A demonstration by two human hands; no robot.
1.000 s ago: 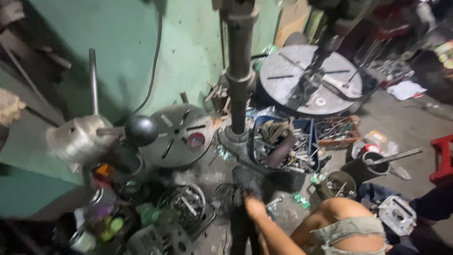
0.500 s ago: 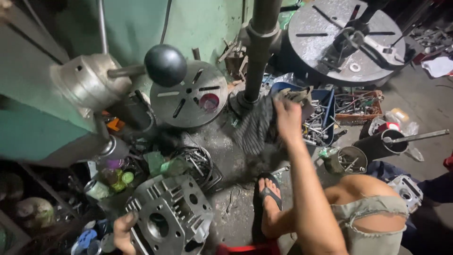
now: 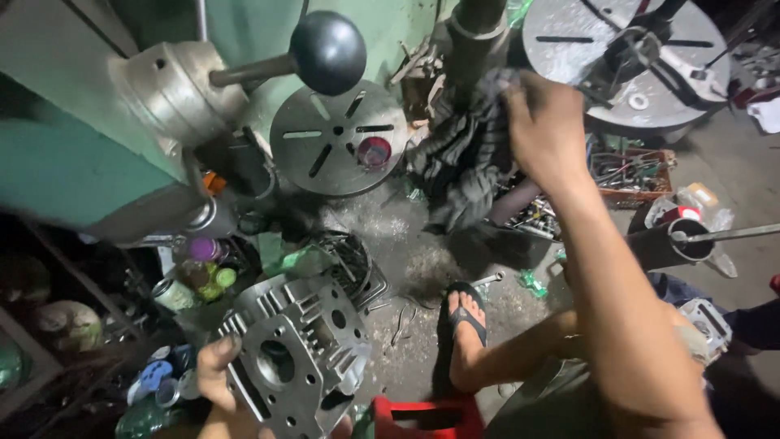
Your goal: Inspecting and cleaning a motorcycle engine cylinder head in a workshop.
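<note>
My left hand (image 3: pixel 218 375) grips a grey finned metal engine head (image 3: pixel 296 351) at the bottom left, holding it tilted above the floor. My right hand (image 3: pixel 543 128) is raised at the upper middle and grasps a dark striped rag (image 3: pixel 467 162) that hangs down beside the dark steel column (image 3: pixel 475 41) of a drill press. My foot in a dark sandal (image 3: pixel 466 313) rests on the grimy floor below the rag.
A green machine body with a black ball-ended lever (image 3: pixel 327 50) fills the upper left. Two round slotted metal tables (image 3: pixel 337 142) (image 3: pixel 617 61) lie behind. Cans and bottles (image 3: pixel 199 272) clutter the left floor. A crate of metal parts (image 3: pixel 630 175) and a black cup (image 3: pixel 670 244) stand right. A red stool (image 3: pixel 426 419) is at the bottom.
My right hand has lifted the striped rag higher up against the column. My left hand has brought the engine head further up into view. The view has tilted downward.
</note>
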